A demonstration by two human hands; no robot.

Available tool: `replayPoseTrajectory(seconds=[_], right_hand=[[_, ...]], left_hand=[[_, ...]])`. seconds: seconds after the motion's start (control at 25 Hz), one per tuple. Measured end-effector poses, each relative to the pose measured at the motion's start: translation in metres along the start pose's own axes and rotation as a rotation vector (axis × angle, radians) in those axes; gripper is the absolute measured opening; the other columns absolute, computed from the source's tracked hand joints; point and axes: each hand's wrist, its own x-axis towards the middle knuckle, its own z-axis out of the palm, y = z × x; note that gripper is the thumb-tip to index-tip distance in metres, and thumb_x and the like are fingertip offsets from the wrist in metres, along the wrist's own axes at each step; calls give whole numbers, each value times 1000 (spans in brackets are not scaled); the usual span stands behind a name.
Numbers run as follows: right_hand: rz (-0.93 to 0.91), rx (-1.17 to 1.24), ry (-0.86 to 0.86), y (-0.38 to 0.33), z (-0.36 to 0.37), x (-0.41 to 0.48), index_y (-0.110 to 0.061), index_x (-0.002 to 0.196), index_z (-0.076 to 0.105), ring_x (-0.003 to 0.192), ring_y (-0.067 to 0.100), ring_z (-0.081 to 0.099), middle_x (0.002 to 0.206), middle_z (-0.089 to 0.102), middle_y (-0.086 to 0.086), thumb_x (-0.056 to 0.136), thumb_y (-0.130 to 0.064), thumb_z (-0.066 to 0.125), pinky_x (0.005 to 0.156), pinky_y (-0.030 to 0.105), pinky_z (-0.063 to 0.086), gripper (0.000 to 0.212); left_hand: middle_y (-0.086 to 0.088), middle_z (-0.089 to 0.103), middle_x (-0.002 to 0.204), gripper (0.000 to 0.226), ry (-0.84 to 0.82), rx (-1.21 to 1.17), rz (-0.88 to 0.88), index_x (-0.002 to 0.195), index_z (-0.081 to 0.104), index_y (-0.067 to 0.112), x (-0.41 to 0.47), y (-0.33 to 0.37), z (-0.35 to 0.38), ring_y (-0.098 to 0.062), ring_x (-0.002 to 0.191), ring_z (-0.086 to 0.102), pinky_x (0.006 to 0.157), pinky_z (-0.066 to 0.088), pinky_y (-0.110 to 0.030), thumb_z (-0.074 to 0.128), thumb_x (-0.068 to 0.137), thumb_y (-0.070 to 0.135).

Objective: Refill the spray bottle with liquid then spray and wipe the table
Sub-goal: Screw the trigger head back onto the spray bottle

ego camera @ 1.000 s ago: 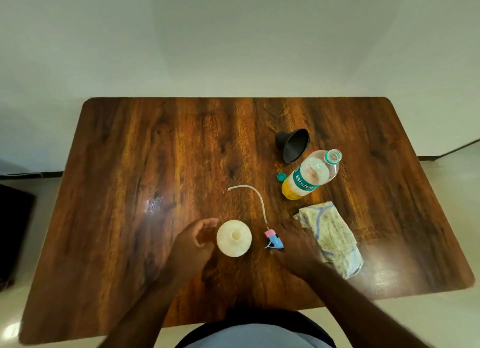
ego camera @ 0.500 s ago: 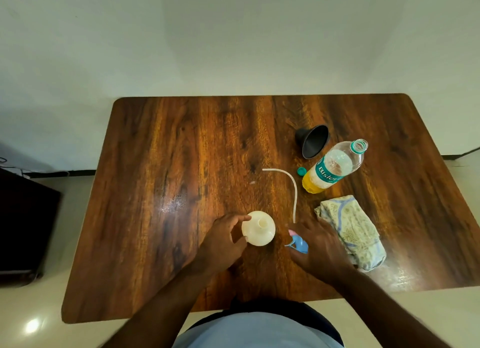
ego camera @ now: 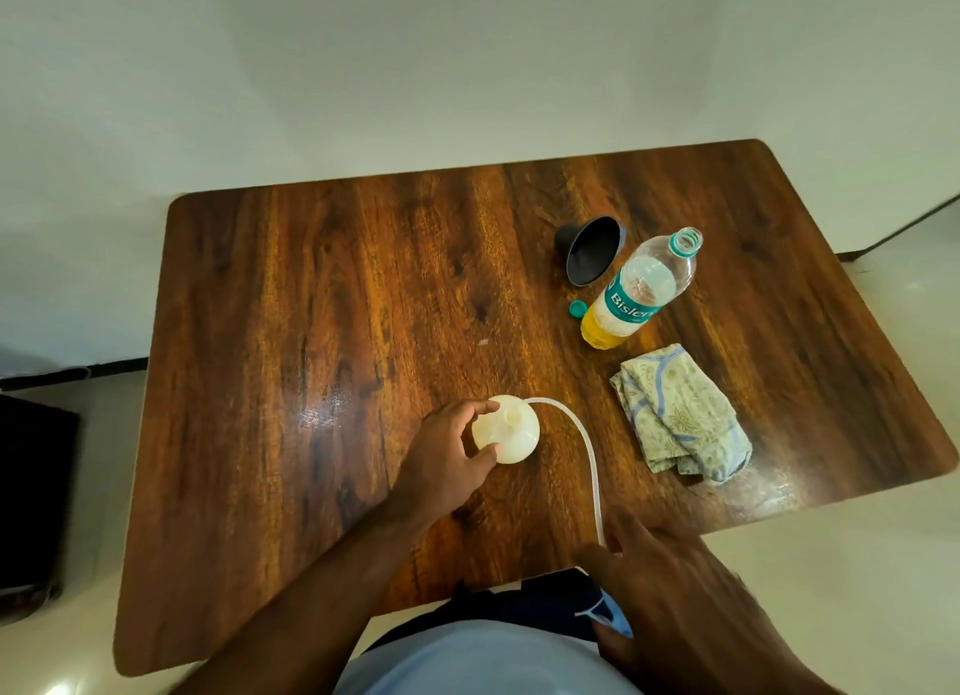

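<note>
My left hand (ego camera: 447, 458) clamps its fingers round the spray bottle (ego camera: 511, 434), steadying it, I reckon. My right hand (ego camera: 675, 590) pinches the spray head (ego camera: 610, 619) in curled fingers, its tube (ego camera: 584, 440) arcing from them to the bottle's neck.

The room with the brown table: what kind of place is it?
Probably a room in somebody's home, though I can't be sure. A wooden table stands by a plain white wall on a pale floor, holding a Bisleri bottle and a patterned cloth.
</note>
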Motion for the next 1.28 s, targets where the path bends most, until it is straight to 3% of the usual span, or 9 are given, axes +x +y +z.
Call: replayPoseTrajectory(seconds=[0.32, 0.36, 0.44, 0.52, 0.68, 0.8, 0.92, 1.08, 1.28], right_hand=[[34, -115, -102, -12, -2, 6, -35, 85, 77, 55, 26, 71, 89, 76, 3, 38, -68, 87, 51, 31, 59, 58], [-1, -147, -153, -16, -7, 6, -34, 92, 77, 64, 26, 74, 95, 76, 5, 44, -68, 87, 56, 36, 61, 61], [-82, -95, -192, -21, -21, 9, -30, 123, 66, 104, 35, 69, 129, 63, 11, 75, -57, 78, 89, 47, 56, 57], [-166, -63, -174, -20, -27, 17, -24, 137, 52, 120, 31, 55, 141, 50, 12, 91, -45, 65, 102, 45, 45, 51], [-329, -92, -250, -8, -60, 50, -23, 124, 59, 97, 17, 59, 112, 61, 2, 83, -49, 71, 85, 33, 53, 50], [-385, -86, -232, 8, -86, 86, -30, 122, 62, 98, 8, 58, 114, 64, -8, 80, -61, 67, 94, 30, 48, 52], [-405, -40, -125, 25, -104, 119, -33, 125, 64, 98, 1, 59, 117, 66, -15, 82, -55, 69, 92, 28, 51, 48], [-361, 106, -4, 40, -95, 150, -30, 124, 68, 100, 4, 65, 117, 70, -14, 89, -42, 69, 88, 29, 55, 37], [-308, 92, 47, 40, -58, 175, -24, 124, 68, 98, 13, 67, 115, 74, -6, 97, -41, 60, 85, 33, 54, 33]], left_hand=[[6, 54, 151, 59, -12, 36, 18, 141, 53, 34, 2, -4, 0, -18, 137, 53, 105, 55, -41, 79, 87, 33], [7, 54, 151, 59, -11, 41, 21, 141, 54, 34, 2, -5, 0, -18, 137, 53, 105, 55, -40, 79, 87, 33], [8, 54, 151, 60, -14, 48, 27, 140, 54, 34, 1, -7, 1, -18, 137, 52, 105, 55, -40, 79, 86, 33], [9, 54, 150, 61, -3, 68, 49, 141, 53, 33, 0, -9, 3, -17, 137, 51, 106, 54, -38, 80, 86, 32], [9, 54, 149, 67, 14, 136, 158, 147, 46, 33, -3, -10, 4, -13, 137, 48, 108, 45, -29, 78, 87, 33], [7, 57, 144, 69, 13, 166, 211, 148, 43, 33, -2, -9, 4, -14, 132, 51, 107, 47, -30, 76, 87, 32], [6, 57, 143, 69, 21, 158, 212, 148, 43, 32, -3, -9, 4, -16, 130, 52, 105, 49, -32, 75, 87, 33], [5, 56, 145, 64, 46, 124, 181, 146, 47, 30, -1, -9, 5, -17, 132, 50, 103, 40, -28, 74, 88, 38], [3, 59, 141, 65, 58, 88, 121, 143, 52, 25, 10, -7, 9, -18, 129, 52, 102, 40, -29, 72, 87, 52]])
